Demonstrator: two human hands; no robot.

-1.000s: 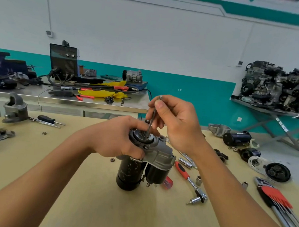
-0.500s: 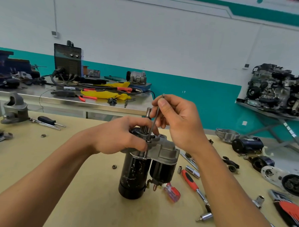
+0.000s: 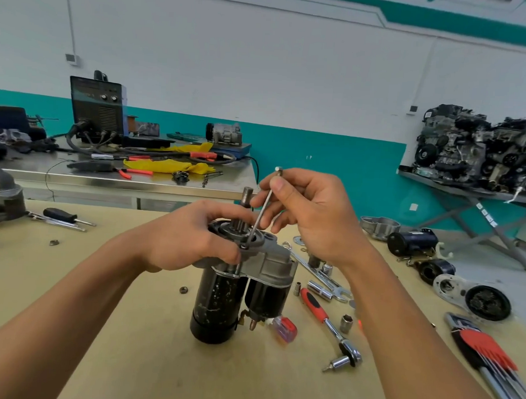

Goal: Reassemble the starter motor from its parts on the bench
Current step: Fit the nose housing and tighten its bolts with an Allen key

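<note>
While aloft, right hand (image 3: pixel 312 219) around bolt (image 3: pixel 261 213).

The starter motor (image 3: pixel 218 303) is stood upright near the middle of the counter (image 3: pixel 129 344), with black body and black solenoid (image 3: pixel 266 296) below, grey cast housing (image 3: pixel 271 260) on top, and its shaft (image 3: pixel 247 195) pointed up. A long thin bolt (image 3: pixel 262 211) is tilted toward the right edge, its lower tip set in a hole in the housing flange.
</note>
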